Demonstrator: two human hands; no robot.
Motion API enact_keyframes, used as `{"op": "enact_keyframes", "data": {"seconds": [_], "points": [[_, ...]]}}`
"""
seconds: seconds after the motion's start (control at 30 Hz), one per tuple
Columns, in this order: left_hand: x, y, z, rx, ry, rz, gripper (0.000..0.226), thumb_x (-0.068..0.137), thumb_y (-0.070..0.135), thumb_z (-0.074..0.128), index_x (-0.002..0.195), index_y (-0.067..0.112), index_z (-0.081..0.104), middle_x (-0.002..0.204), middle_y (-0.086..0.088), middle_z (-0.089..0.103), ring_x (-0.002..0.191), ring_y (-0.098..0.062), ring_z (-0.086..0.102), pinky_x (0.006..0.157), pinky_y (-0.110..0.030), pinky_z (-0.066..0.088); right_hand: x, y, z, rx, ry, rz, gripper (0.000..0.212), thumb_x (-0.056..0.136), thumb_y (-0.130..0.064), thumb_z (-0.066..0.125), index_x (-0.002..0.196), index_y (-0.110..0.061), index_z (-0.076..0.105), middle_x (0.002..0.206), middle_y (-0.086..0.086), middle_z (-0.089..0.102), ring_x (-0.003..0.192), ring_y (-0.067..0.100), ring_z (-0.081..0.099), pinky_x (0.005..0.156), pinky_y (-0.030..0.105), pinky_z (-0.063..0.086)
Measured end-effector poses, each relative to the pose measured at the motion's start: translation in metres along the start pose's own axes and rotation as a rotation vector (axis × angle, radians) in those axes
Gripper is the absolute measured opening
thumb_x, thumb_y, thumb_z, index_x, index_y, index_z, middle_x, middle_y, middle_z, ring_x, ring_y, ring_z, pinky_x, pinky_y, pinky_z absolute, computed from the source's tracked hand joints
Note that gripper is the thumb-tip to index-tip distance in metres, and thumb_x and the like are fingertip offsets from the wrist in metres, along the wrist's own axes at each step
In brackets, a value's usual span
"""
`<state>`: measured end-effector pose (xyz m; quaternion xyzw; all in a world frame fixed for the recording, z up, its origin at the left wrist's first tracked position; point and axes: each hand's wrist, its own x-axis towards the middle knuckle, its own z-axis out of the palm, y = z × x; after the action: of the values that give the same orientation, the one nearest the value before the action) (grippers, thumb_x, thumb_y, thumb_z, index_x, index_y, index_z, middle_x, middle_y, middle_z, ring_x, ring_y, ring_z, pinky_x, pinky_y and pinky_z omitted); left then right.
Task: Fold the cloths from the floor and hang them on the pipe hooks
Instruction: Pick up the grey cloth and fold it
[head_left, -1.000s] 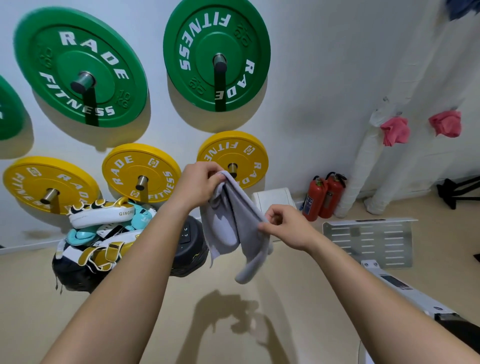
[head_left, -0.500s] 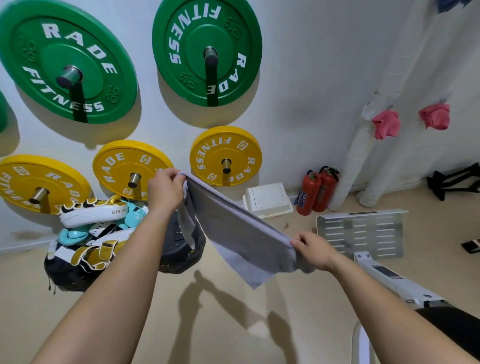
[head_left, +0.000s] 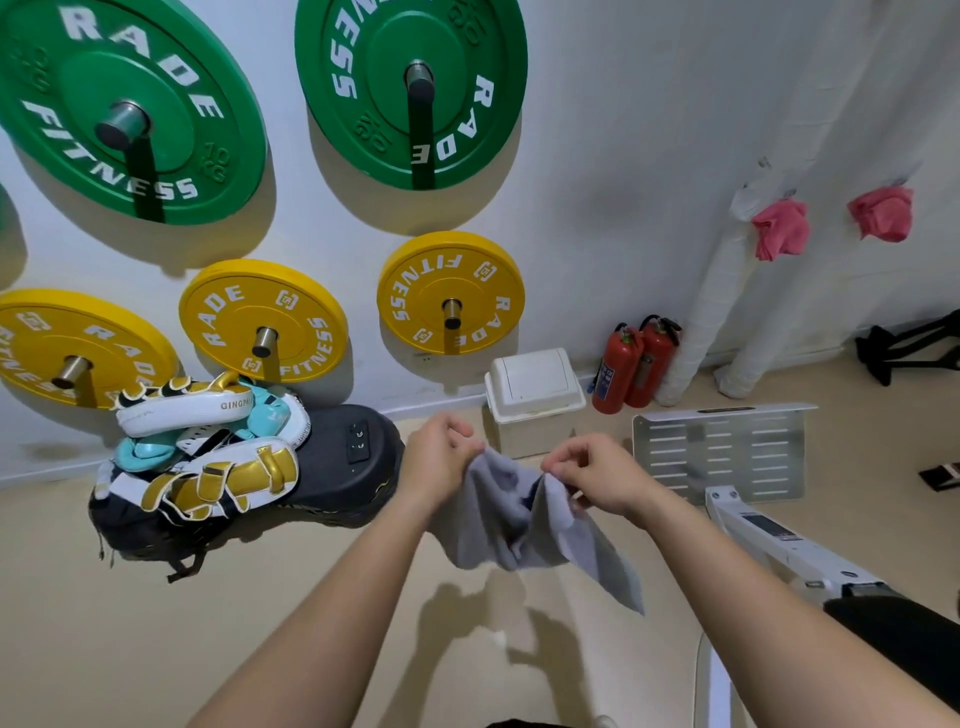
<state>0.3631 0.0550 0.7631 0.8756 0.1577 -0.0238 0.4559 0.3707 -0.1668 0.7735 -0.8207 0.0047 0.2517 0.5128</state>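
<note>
A grey cloth (head_left: 511, 525) hangs bunched between my two hands above the beige floor. My left hand (head_left: 439, 457) pinches its upper left edge. Close beside it, my right hand (head_left: 597, 475) pinches the upper right edge, and a loose corner droops down to the right. Two white wrapped pipes (head_left: 711, 312) lean against the wall at the right. A pink cloth (head_left: 779, 228) hangs on one pipe and a second pink cloth (head_left: 883, 213) hangs on the other.
Green and yellow weight plates (head_left: 452, 296) hang on the wall. Boxing pads (head_left: 208, 447) are piled on a black bag at the left. A white bin (head_left: 535, 400), two red fire extinguishers (head_left: 634, 364) and a slotted metal plate (head_left: 722, 449) stand on the floor ahead.
The cloth was stretched flat between my hands half a second ago. My hands have come together and lowered, so the cloth now sags doubled between them.
</note>
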Motion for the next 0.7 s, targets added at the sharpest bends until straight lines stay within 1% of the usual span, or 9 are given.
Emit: {"op": "enact_keyframes", "data": {"seconds": [0.07,0.13,0.23,0.33,0.43,0.47,0.57,0.63,0.7], "points": [[-0.008,0.0,0.013,-0.046,-0.041,0.012,0.016,0.083,0.017,0.078,0.081,0.023,0.063,0.066,0.004,0.068,0.067,-0.016,0.064,0.067,-0.028,0.053,-0.002,-0.002,0.002,0.1,-0.071,0.037,0.028,0.094,0.01,0.045,0.098,-0.004,0.068,0.071,0.015,0.065,0.057,0.018,0.061,0.059,0.027,0.057],[-0.015,0.002,0.021,-0.123,-0.096,0.028,0.013,0.086,0.01,0.075,0.084,0.019,0.066,0.068,-0.001,0.069,0.064,-0.017,0.063,0.065,-0.029,0.056,-0.001,0.0,0.0,0.123,-0.111,0.022,0.035,0.088,0.017,0.045,0.106,-0.003,0.068,0.078,0.017,0.07,0.065,0.018,0.067,0.071,0.029,0.059],[-0.022,0.003,0.026,-0.198,-0.16,0.046,0.012,0.088,0.005,0.07,0.099,0.011,0.069,0.078,-0.009,0.073,0.071,-0.018,0.066,0.073,-0.033,0.059,0.0,0.006,-0.002,0.035,-0.135,-0.059,0.034,0.079,0.011,0.07,0.101,-0.015,0.073,0.082,0.011,0.071,0.076,0.014,0.069,0.085,0.03,0.058],[-0.028,0.004,0.026,-0.238,-0.176,0.042,0.013,0.088,0.007,0.071,0.101,0.011,0.071,0.081,-0.005,0.076,0.076,-0.014,0.069,0.078,-0.03,0.058,0.003,0.012,-0.001,-0.027,-0.077,-0.099,0.028,0.07,0.003,0.082,0.083,-0.021,0.075,0.07,0.005,0.064,0.068,0.013,0.063,0.079,0.033,0.056],[-0.033,0.006,0.025,-0.308,-0.171,0.022,0.009,0.087,0.005,0.071,0.095,0.011,0.072,0.079,-0.005,0.077,0.075,-0.011,0.07,0.077,-0.025,0.056,0.004,0.013,0.005,0.036,-0.019,-0.138,0.012,0.077,-0.008,0.083,0.079,-0.008,0.071,0.06,-0.002,0.055,0.059,0.009,0.052,0.067,0.027,0.047],[-0.034,0.006,0.024,-0.339,-0.167,0.018,0.009,0.086,0.004,0.072,0.092,0.011,0.073,0.078,-0.005,0.076,0.076,-0.012,0.07,0.078,-0.025,0.056,0.005,0.013,0.006,0.035,0.007,-0.156,0.015,0.08,-0.014,0.082,0.08,-0.005,0.07,0.06,-0.003,0.052,0.058,0.007,0.048,0.063,0.024,0.043],[-0.036,0.006,0.025,-0.406,-0.148,0.012,0.009,0.086,0.004,0.072,0.088,0.012,0.075,0.081,-0.006,0.076,0.079,-0.016,0.07,0.079,-0.026,0.057,0.005,0.007,0.009,-0.051,0.072,-0.216,0.023,0.084,-0.022,0.079,0.08,-0.002,0.067,0.069,0.0,0.048,0.06,0.006,0.041,0.058,0.02,0.034],[-0.038,0.007,0.026,-0.44,-0.136,0.005,0.006,0.086,0.004,0.072,0.089,0.008,0.075,0.084,-0.008,0.076,0.077,-0.011,0.068,0.077,-0.024,0.055,0.004,0.004,0.011,-0.104,0.099,-0.24,0.024,0.084,-0.026,0.078,0.077,-0.007,0.065,0.078,0.0,0.052,0.066,0.008,0.046,0.061,0.022,0.037],[-0.04,0.007,0.027,-0.479,-0.132,-0.007,0.006,0.088,0.006,0.071,0.092,0.007,0.075,0.086,-0.009,0.077,0.079,-0.01,0.07,0.078,-0.024,0.054,0.003,0.0,0.013,-0.113,0.092,-0.238,0.025,0.082,-0.029,0.079,0.076,-0.01,0.063,0.08,0.002,0.06,0.071,0.009,0.051,0.065,0.025,0.041]]}}
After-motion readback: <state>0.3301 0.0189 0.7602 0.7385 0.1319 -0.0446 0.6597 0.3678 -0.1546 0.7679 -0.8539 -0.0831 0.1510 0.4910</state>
